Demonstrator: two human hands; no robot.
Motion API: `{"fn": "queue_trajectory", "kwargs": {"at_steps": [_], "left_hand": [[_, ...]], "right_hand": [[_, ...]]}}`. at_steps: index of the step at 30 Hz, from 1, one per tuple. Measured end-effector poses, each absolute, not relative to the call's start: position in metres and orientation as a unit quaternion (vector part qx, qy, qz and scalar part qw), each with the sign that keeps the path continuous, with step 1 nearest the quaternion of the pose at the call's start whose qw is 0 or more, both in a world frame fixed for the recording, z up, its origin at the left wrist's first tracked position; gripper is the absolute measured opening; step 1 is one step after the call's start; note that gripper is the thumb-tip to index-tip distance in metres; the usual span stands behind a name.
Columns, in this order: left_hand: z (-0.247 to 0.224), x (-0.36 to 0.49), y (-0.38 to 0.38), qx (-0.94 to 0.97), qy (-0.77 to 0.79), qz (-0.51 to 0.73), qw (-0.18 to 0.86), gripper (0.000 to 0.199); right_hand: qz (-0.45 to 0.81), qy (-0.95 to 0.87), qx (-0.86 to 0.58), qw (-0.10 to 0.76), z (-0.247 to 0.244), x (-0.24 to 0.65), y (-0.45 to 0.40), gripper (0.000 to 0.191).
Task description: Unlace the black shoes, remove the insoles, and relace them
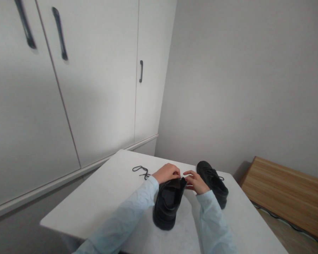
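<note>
A black shoe (166, 206) stands on the white table, its heel toward me and its tongue raised. My left hand (167, 173) is closed over the front left of its opening, fingertips pinched near the eyelets; what they hold is too small to make out. At the right side of the same shoe is my right hand (194, 181), its fingers apart and curved near the eyelet flap. A black lace (141, 169) lies looped on the table left of my left wrist. The second black shoe (213, 181), with its lace in place, rests to the right of my right hand.
The white table (95, 197) reaches toward a grey wall (228, 88). White cabinets (100, 77) with dark handles rise at the left. A wood-grained board (288, 194) stands beyond the table's right edge, with a cable along its lower side.
</note>
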State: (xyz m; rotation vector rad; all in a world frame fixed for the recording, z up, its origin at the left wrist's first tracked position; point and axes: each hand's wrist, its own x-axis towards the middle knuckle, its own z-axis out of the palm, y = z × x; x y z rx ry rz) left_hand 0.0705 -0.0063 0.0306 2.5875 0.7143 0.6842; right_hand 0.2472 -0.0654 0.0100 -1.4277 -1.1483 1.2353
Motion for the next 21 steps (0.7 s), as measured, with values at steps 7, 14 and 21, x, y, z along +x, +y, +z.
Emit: {"fn": "queue_trajectory", "kwargs": {"at_steps": [7, 14, 21], "left_hand": [[0.0322, 0.0751, -0.0112, 0.937, 0.234, 0.234, 0.113, 0.010], [0.0342, 0.0780, -0.0132, 0.950, 0.236, 0.198, 0.059, 0.010], [0.0307, 0.0795, -0.0114, 0.944, 0.249, 0.200, 0.080, 0.012]], "right_hand": [[0.507, -0.450, -0.576, 0.457, 0.0077, 0.2477, -0.0639, 0.023], [0.507, -0.438, -0.588, 0.454, 0.0099, 0.2448, -0.0640, 0.022], [0.515, -0.458, -0.609, 0.393, 0.0104, 0.2428, -0.0624, 0.007]]}}
